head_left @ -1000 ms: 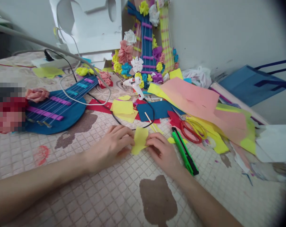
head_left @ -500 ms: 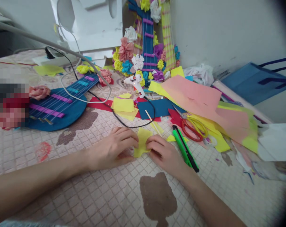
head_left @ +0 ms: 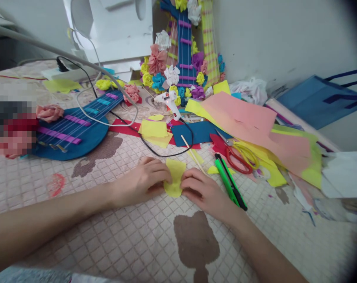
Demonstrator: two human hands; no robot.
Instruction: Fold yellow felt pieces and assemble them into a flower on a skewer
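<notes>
Left hand (head_left: 143, 182): pinches our yellow paper scrap (head_left: 175, 176).
Right hand (head_left: 204, 191): pinches it too.
Green utility knife (head_left: 230, 181): beside scrap.

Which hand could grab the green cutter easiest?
Probably the right hand: it lies just beside the green cutter, while the left hand sits on the far side of the yellow paper both hands pinch.

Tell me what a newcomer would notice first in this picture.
The left hand and right hand pinch a yellow paper piece at the centre. Behind them an upright blue guitar model covered in paper flowers leans by the wall; a second guitar lies flat at left. Red scissors and a green utility knife lie at right.
</notes>
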